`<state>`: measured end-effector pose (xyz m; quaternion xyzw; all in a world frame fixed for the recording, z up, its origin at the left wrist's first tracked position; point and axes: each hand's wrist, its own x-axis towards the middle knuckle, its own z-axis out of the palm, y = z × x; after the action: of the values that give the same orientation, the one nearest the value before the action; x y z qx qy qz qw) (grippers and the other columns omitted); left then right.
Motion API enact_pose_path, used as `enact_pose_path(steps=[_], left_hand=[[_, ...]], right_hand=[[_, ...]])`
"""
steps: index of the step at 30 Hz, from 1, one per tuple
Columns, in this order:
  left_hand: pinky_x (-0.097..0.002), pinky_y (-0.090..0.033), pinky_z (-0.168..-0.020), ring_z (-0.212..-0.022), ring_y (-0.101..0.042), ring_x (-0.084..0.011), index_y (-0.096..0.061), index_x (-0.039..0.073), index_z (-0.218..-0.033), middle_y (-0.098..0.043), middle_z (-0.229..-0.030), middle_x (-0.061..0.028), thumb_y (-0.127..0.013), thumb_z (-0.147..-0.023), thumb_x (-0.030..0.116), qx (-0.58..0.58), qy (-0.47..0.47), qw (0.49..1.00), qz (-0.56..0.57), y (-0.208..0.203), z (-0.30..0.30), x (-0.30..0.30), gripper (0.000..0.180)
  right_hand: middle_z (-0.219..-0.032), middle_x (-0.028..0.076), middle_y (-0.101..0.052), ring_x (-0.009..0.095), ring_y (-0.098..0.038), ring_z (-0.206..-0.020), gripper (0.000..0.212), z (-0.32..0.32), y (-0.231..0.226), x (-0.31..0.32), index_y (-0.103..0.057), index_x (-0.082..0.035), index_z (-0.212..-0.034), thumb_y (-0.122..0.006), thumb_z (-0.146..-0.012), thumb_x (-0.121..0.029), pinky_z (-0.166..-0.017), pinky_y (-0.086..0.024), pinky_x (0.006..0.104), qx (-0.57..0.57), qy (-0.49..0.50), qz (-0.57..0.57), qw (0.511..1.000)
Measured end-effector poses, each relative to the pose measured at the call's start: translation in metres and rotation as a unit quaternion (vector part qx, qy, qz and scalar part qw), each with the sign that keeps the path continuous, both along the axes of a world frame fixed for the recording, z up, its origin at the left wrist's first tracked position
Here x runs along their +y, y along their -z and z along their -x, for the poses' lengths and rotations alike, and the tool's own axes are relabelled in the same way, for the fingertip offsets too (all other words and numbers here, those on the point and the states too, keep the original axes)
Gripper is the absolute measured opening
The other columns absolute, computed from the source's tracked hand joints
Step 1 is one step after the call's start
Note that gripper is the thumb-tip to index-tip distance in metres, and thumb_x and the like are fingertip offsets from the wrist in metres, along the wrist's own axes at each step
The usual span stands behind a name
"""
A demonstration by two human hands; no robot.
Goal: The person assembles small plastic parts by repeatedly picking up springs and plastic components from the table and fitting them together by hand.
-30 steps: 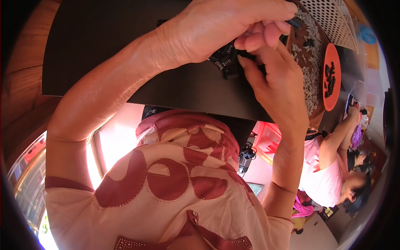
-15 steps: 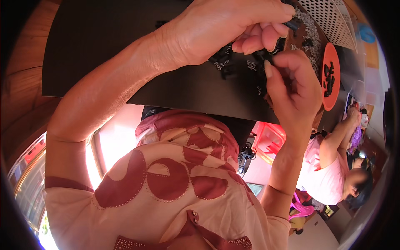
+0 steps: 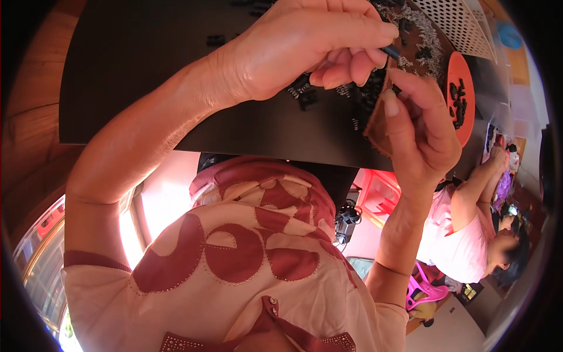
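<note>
Pinched in my left hand [image 3: 328, 50] is a small black plastic piece [image 3: 390, 51], its end sticking out past the thumb and fingertips. My right hand [image 3: 423, 120] is just right of it and closer to me, thumb and forefinger closed together over the edge of a brown tray [image 3: 380, 132]. Something dark and tiny shows at those fingertips, too small to name. Small metal springs [image 3: 431, 32] lie heaped in the far part of the tray. Below my left hand, loose black pieces [image 3: 307, 100] and a few springs [image 3: 355, 124] lie on the dark table.
An orange plate [image 3: 467, 70] of black pieces is right of the tray. Behind stands a white perforated basket [image 3: 454, 23]. More black pieces [image 3: 216, 40] lie left of my wrist on the dark tabletop [image 3: 141, 70]. A person in pink [image 3: 460, 240] sits at the right.
My hands have drawn slightly apart; the right moved right and toward me, over the tray's edge. The black piece in my left fingers now shows clearly.
</note>
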<state>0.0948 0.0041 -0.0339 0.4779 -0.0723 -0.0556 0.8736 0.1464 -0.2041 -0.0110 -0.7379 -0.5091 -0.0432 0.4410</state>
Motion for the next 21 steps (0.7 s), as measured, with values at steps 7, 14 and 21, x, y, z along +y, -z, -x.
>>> enact_pose_path(steps=[7,14,21], left_hand=[[-0.0184,-0.034,-0.046,-0.052,-0.049,-0.0066,-0.061,0.004,-0.091,-0.060,-0.069,-0.0026,-0.054,-0.101,0.027,0.013,0.042,0.999,0.007,-0.008,0.007,-0.001,0.026],[-0.0187,-0.032,-0.044,-0.049,-0.046,-0.0046,-0.061,0.005,-0.084,-0.057,-0.064,-0.0014,-0.055,-0.100,0.030,0.029,0.011,0.999,-0.027,-0.008,0.012,-0.011,0.030],[-0.0191,-0.032,-0.044,-0.047,-0.044,-0.0047,-0.062,0.004,-0.084,-0.057,-0.062,-0.0032,-0.058,-0.097,0.026,0.013,-0.011,0.998,-0.056,-0.005,0.012,-0.014,0.026]], right_hand=[[-0.083,0.001,-0.058,0.002,-0.050,-0.060,0.019,0.010,-0.007,0.000,-0.064,0.005,-0.106,-0.062,-0.087,0.011,-0.051,-0.037,0.0165,0.137,0.020,-0.060,0.989],[-0.087,0.007,-0.062,0.004,-0.051,-0.061,0.016,0.014,-0.015,0.000,-0.061,0.007,-0.103,-0.061,-0.087,0.009,-0.052,-0.038,0.0162,0.181,0.029,-0.110,0.977],[-0.091,0.017,-0.066,0.007,-0.052,-0.056,0.015,0.014,-0.016,0.000,-0.057,0.007,-0.104,-0.058,-0.089,0.005,-0.049,-0.038,0.0177,0.238,-0.014,-0.130,0.962]])
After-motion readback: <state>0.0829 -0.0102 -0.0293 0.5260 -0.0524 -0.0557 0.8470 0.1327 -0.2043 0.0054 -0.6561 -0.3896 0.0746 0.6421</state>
